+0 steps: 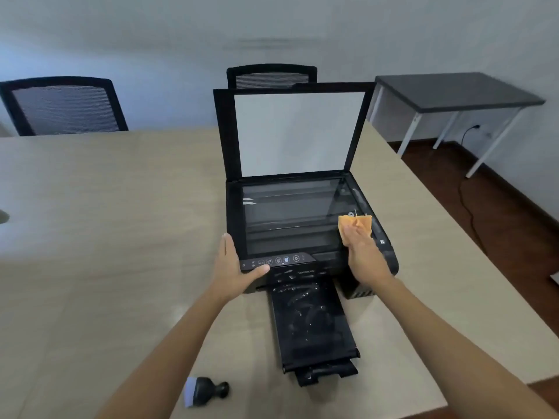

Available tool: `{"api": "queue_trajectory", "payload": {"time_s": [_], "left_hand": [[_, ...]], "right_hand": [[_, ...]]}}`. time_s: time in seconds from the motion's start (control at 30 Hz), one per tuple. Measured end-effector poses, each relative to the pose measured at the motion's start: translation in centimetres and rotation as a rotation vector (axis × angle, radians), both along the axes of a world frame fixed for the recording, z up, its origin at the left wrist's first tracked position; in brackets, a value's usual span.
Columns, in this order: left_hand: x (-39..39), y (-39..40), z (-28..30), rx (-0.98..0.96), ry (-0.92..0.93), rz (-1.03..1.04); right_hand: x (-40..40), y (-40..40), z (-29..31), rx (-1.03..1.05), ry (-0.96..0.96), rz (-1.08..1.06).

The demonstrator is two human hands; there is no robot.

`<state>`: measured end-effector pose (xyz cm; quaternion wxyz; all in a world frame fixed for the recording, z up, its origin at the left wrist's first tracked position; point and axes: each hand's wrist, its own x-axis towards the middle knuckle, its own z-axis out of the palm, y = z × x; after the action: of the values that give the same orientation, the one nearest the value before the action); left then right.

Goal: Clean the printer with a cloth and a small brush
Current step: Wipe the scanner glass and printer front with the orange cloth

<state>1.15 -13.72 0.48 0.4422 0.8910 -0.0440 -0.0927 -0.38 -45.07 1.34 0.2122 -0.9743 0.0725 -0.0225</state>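
Note:
A black printer [302, 267] stands on the beige table [106, 222] with its scanner lid [298, 131] raised and the glass [290, 216] exposed. Its output tray [311, 325] is pulled out toward me and looks dusty. My right hand [366, 255] presses an orange cloth [354, 226] flat on the right edge of the glass. My left hand [236, 267] grips the printer's front left corner, thumb on the control panel. A small black brush with pale bristles [204, 390] lies on the table near me, left of the tray, untouched.
Two black mesh chairs [63, 107] [270, 75] stand behind the table. A dark side table with white legs [459, 92] is at the back right, with a black cable [465, 201] running over the wooden floor. The table's right edge is close to the printer.

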Motion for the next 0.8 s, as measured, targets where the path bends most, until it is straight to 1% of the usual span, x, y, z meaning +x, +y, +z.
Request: {"api": "queue_trajectory", "payload": {"time_s": [0.03, 0.07, 0.17, 0.2, 0.23, 0.3, 0.37, 0.43, 0.47, 0.5, 0.53, 0.6, 0.63, 0.7, 0.77, 0.8], "left_hand": [[-0.2, -0.7, 0.5, 0.037, 0.013, 0.021], [-0.4, -1.6, 1.3, 0.083, 0.026, 0.055], [-0.4, -3.6, 2.4, 0.205, 0.082, 0.174], [-0.4, -4.1, 2.7, 0.231, 0.113, 0.197], [-0.2, -4.3, 2.6, 0.266, 0.136, 0.21], [0.2, -4.8, 2.6, 0.337, 0.168, 0.217], [0.4, -5.2, 2.7, 0.373, 0.185, 0.233], [0.4, -5.3, 2.8, 0.385, 0.212, 0.245], [0.4, -5.4, 2.9, 0.393, 0.226, 0.248], [0.5, -5.4, 3.0, 0.403, 0.231, 0.249], [0.5, -5.5, 3.1, 0.41, 0.231, 0.248], [0.5, -5.6, 3.4, 0.408, 0.238, 0.248], [0.5, -5.7, 3.4, 0.407, 0.242, 0.249], [0.5, -5.9, 3.4, 0.416, 0.256, 0.266], [0.4, -5.6, 3.4, 0.423, 0.257, 0.259], [0.5, -5.6, 3.5, 0.432, 0.265, 0.264]], "right_hand": [[-0.1, 1.2, 0.2, -0.017, -0.031, -0.012], [-0.3, 2.7, 0.2, -0.029, -0.055, 0.028], [-1.5, 5.0, -0.3, -0.029, -0.049, 0.337], [-1.6, 4.1, -0.2, -0.023, -0.036, 0.402], [-1.4, 2.7, -0.2, -0.028, -0.036, 0.419], [-0.6, -0.7, -0.1, -0.056, -0.075, 0.337], [0.1, -3.2, 0.1, -0.022, -0.003, 0.214], [0.5, -4.5, 1.8, 0.238, 0.183, 0.113], [0.7, -5.3, 3.1, 0.387, 0.23, 0.073], [1.1, -6.1, 4.7, 0.445, 0.231, 0.071], [1.6, -7.1, 6.3, 0.46, 0.199, 0.071], [3.2, -9.2, 9.0, 0.392, 0.043, 0.034], [4.1, -10.1, 10.1, 0.323, -0.044, 0.02], [6.8, -11.1, 10.6, 0.236, -0.157, 0.015], [9.0, -11.0, 9.1, 0.12, -0.156, 0.102], [10.2, -10.9, 7.7, 0.05, -0.092, 0.193]]}}
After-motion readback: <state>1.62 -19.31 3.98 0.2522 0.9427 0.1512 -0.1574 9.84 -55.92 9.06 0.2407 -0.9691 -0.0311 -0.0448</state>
